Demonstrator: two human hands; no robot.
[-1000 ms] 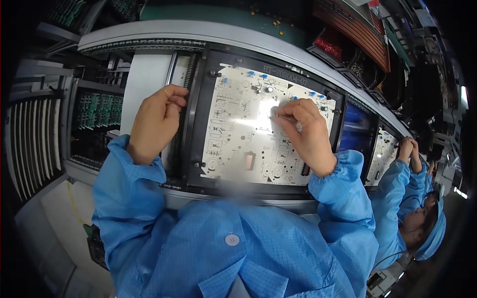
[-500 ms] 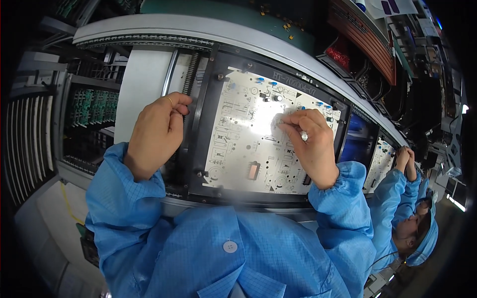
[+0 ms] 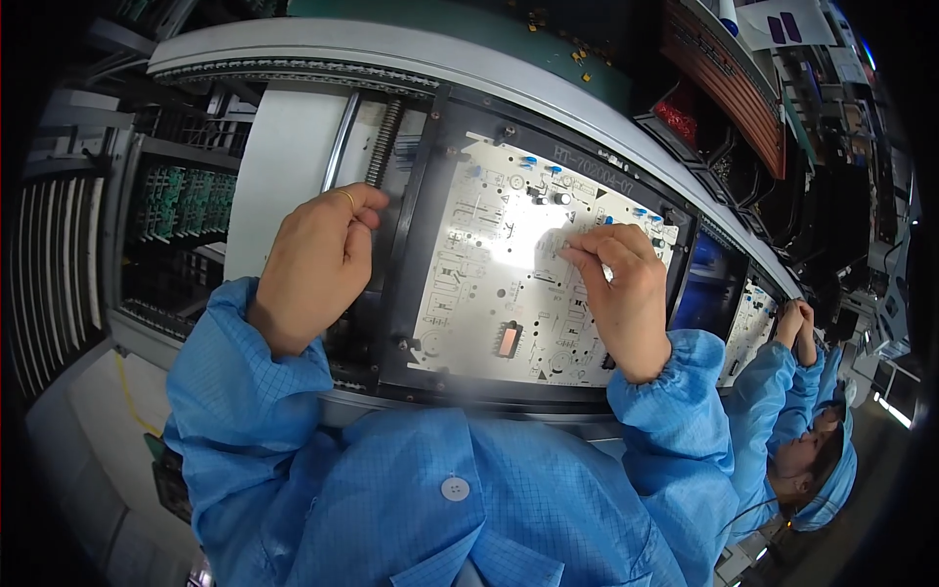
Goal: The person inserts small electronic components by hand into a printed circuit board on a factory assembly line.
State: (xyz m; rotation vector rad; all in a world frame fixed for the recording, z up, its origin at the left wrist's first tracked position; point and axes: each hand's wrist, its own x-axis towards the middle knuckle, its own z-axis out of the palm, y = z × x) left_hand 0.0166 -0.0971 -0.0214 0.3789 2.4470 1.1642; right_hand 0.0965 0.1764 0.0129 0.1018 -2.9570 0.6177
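Observation:
A pale circuit board (image 3: 479, 293) lies flat in a dark carrier frame (image 3: 403, 269) in front of me. Small blue parts, black cylindrical capacitors (image 3: 561, 199) and a dark chip (image 3: 508, 339) with a copper-coloured top sit on it. Over the board's right half, my right hand (image 3: 626, 289) is closed in a pinch, fingertips close to the surface beside a bright glare. What it pinches is too small to make out. My left hand (image 3: 318, 269), a ring on one finger, hovers by the frame's left edge with curled fingers; anything inside them is hidden.
Conveyor rails (image 3: 293, 54) run along the far side, with a metal rod and spring (image 3: 380, 147) left of the frame. Green boards (image 3: 186, 203) stand racked at left. A bin of red parts (image 3: 675, 119) is at far right. Beyond, a co-worker's hands (image 3: 795, 323) work over another board.
The board and its frame appear slightly farther right and lower in view. My right hand has shifted a little right with them, still pinched. My left hand has barely moved.

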